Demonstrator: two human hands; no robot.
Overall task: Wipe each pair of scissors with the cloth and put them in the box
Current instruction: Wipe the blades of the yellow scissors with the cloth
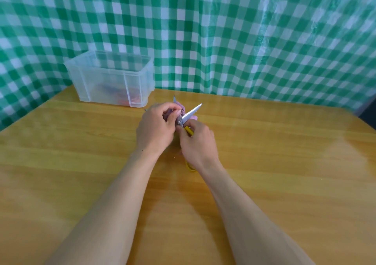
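Yellow-handled scissors (191, 113) are held above the middle of the wooden table with their blades spread apart. My right hand (198, 142) grips the yellow handles, mostly hiding them. My left hand (157, 126) holds a pinkish-purple cloth (183, 108) bunched around one blade, near the pivot. The other blade points up and to the right, bare. A clear plastic box (109, 77) stands at the back left of the table, and blurred red and blue shapes show through its wall.
The wooden table (284, 163) spreads wide on both sides of my hands. A green and white checked sheet (244, 40) hangs behind the table's far edge.
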